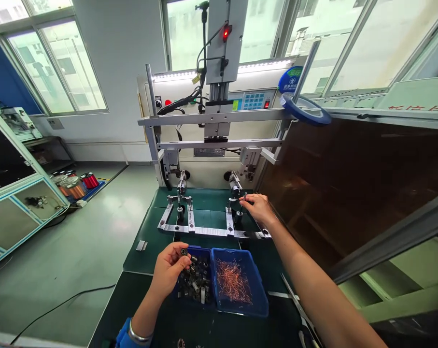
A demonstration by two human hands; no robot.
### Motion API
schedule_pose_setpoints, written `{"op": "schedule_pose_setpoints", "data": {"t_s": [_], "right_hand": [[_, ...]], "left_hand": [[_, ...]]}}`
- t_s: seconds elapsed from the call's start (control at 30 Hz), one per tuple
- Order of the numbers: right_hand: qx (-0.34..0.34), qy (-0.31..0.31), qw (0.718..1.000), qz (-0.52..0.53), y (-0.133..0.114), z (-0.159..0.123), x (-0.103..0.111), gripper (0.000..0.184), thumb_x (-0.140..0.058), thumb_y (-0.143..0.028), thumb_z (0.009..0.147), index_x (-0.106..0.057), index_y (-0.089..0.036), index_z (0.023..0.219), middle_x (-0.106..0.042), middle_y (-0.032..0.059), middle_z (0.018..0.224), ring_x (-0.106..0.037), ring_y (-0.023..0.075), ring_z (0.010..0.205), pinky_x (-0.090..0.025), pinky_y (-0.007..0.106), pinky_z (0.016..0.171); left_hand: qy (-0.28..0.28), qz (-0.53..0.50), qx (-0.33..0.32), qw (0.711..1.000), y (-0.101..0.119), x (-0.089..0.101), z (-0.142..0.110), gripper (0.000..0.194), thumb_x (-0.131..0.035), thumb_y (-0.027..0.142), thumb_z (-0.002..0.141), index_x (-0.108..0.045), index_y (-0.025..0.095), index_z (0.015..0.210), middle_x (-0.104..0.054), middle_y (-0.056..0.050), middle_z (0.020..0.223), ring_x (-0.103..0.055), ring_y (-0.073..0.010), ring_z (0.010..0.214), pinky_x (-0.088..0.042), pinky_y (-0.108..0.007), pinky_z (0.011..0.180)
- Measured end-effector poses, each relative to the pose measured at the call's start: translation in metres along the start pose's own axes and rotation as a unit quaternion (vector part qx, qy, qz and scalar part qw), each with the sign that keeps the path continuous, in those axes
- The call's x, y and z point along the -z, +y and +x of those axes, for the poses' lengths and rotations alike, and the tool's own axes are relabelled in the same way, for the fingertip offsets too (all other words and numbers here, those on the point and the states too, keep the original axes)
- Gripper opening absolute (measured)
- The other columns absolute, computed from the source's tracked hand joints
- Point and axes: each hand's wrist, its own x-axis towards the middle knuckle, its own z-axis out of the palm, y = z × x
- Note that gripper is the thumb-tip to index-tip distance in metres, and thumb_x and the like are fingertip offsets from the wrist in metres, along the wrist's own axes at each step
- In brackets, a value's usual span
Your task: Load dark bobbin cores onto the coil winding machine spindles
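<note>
My left hand (171, 270) hovers over a blue bin (195, 282) of small dark metal cores and pinches one small ring-shaped core (184, 252) between thumb and fingers. My right hand (258, 208) reaches forward to the right spindle (235, 185) of the winding machine, its fingers pinched on a thin pin or wire end that is too small to name. A second blue bin (240, 282) beside the first holds many short copper wire pieces. The left spindle (182, 183) stands free.
A metal fixture frame (204, 229) lies on the green mat (146, 241) in front of the machine. Scissors (294, 299) rest at the right. A dark hinged cover (349, 193) stands open on the right. Copper wire spools (74, 186) sit on the floor at left.
</note>
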Motion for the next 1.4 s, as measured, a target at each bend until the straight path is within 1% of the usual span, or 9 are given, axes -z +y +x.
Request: {"op": "schedule_pose_setpoints", "data": {"t_s": [0.33, 0.63, 0.87, 0.97, 1.07, 1.13, 1.2, 1.27, 1.4], "right_hand": [[-0.032, 0.047, 0.998, -0.025, -0.006, -0.015, -0.007, 0.027, -0.062, -0.045, 0.079, -0.077, -0.025, 0.09, -0.071, 0.0082, 0.108, -0.046, 0.0339, 0.116, -0.036, 0.052, 0.094], [-0.041, 0.059, 0.997, -0.036, -0.003, -0.018, -0.019, 0.023, -0.062, -0.041, 0.081, -0.075, -0.024, 0.09, -0.067, 0.0088, 0.113, -0.042, 0.0323, 0.117, -0.034, 0.051, 0.096], [-0.042, 0.059, 0.997, -0.03, -0.01, -0.017, -0.016, 0.02, -0.062, -0.038, 0.079, -0.075, -0.025, 0.085, -0.068, 0.0082, 0.109, -0.047, 0.0329, 0.11, -0.039, 0.049, 0.088], [-0.035, 0.06, 0.997, -0.026, -0.008, -0.016, -0.018, 0.021, -0.06, -0.037, 0.08, -0.075, -0.024, 0.087, -0.068, 0.0086, 0.109, -0.049, 0.0319, 0.108, -0.04, 0.047, 0.086], [-0.034, 0.061, 0.997, -0.022, -0.006, -0.015, -0.02, 0.021, -0.06, -0.038, 0.08, -0.075, -0.025, 0.087, -0.068, 0.0087, 0.109, -0.049, 0.0321, 0.107, -0.041, 0.047, 0.084], [-0.033, 0.06, 0.997, -0.02, -0.005, -0.014, -0.02, 0.02, -0.06, -0.038, 0.079, -0.075, -0.025, 0.085, -0.068, 0.0083, 0.107, -0.049, 0.032, 0.107, -0.041, 0.046, 0.084], [-0.031, 0.058, 0.998, -0.017, -0.004, -0.014, -0.019, 0.02, -0.06, -0.038, 0.08, -0.075, -0.026, 0.085, -0.068, 0.0077, 0.107, -0.05, 0.0314, 0.107, -0.04, 0.046, 0.084], [-0.03, 0.056, 0.998, -0.014, -0.004, -0.014, -0.019, 0.02, -0.059, -0.038, 0.081, -0.075, -0.026, 0.086, -0.068, 0.0072, 0.107, -0.05, 0.0306, 0.107, -0.04, 0.046, 0.085], [-0.033, 0.052, 0.998, -0.008, -0.005, -0.015, -0.018, 0.021, -0.059, -0.038, 0.082, -0.075, -0.026, 0.087, -0.067, 0.007, 0.108, -0.05, 0.0303, 0.108, -0.04, 0.045, 0.085]], "left_hand": [[-0.013, 0.116, -0.033, 0.993, 0.003, 0.0, -0.004, 0.027, -0.072, 0.034, 0.088, -0.067, 0.018, 0.109, -0.07, -0.006, 0.092, -0.065, -0.0208, 0.086, -0.052, -0.03, 0.077], [0.008, 0.147, -0.017, 0.989, 0.006, -0.009, -0.004, 0.026, -0.08, 0.029, 0.075, -0.062, 0.018, 0.091, -0.068, -0.002, 0.081, -0.061, -0.0176, 0.073, -0.049, -0.028, 0.07], [-0.034, 0.2, -0.057, 0.977, 0.013, -0.009, -0.001, 0.025, -0.067, 0.033, 0.087, -0.067, 0.019, 0.107, -0.071, -0.006, 0.092, -0.064, -0.0209, 0.081, -0.05, -0.031, 0.075], [-0.024, 0.216, -0.074, 0.973, 0.019, 0.0, 0.039, 0.027, -0.069, 0.033, 0.083, -0.069, 0.019, 0.106, -0.072, -0.006, 0.09, -0.066, -0.0224, 0.081, -0.052, -0.033, 0.076], [0.028, 0.23, -0.104, 0.967, 0.027, 0.015, 0.113, 0.027, -0.071, 0.032, 0.078, -0.069, 0.018, 0.101, -0.071, -0.008, 0.094, -0.065, -0.0239, 0.085, -0.052, -0.035, 0.079], [0.079, 0.25, -0.13, 0.956, 0.03, 0.026, 0.165, 0.028, -0.073, 0.028, 0.076, -0.07, 0.017, 0.101, -0.069, -0.009, 0.106, -0.064, -0.0245, 0.096, -0.049, -0.038, 0.09], [0.116, 0.275, -0.14, 0.944, 0.027, 0.036, 0.203, 0.024, -0.075, 0.024, 0.076, -0.07, 0.015, 0.099, -0.066, -0.011, 0.114, -0.059, -0.0261, 0.11, -0.043, -0.042, 0.101], [0.126, 0.297, -0.127, 0.938, 0.017, 0.045, 0.222, 0.019, -0.076, 0.021, 0.078, -0.069, 0.013, 0.094, -0.067, -0.011, 0.11, -0.061, -0.0263, 0.107, -0.044, -0.047, 0.101], [0.099, 0.339, -0.105, 0.93, -0.004, 0.059, 0.222, 0.018, -0.075, 0.023, 0.084, -0.069, 0.011, 0.095, -0.069, -0.011, 0.105, -0.065, -0.0251, 0.097, -0.052, -0.045, 0.09]]}}
